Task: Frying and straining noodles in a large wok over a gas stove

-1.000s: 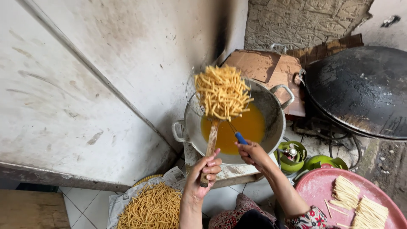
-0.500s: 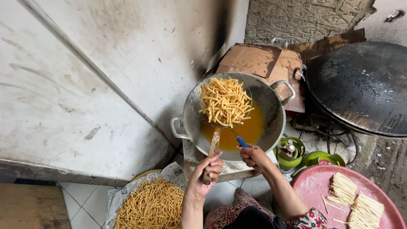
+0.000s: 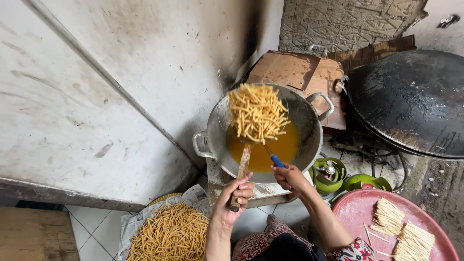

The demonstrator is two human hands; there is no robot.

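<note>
left hand [image 3: 231,199] grips a skimmer [image 3: 244,162] heaped with fried sticks [image 3: 256,112] above the wok [image 3: 263,130]; right hand [image 3: 290,177], beside it, is closed on a blue-handled tool [image 3: 276,160].

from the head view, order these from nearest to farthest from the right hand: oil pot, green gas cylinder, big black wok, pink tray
From the right hand:
1. Oil pot, just above it.
2. Green gas cylinder, beside it to the right.
3. Pink tray, lower right.
4. Big black wok, upper right.

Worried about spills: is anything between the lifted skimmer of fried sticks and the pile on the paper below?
Nothing visible. The skimmer, in the left hand, hangs over the wok; the pile lies open at lower left.
</note>
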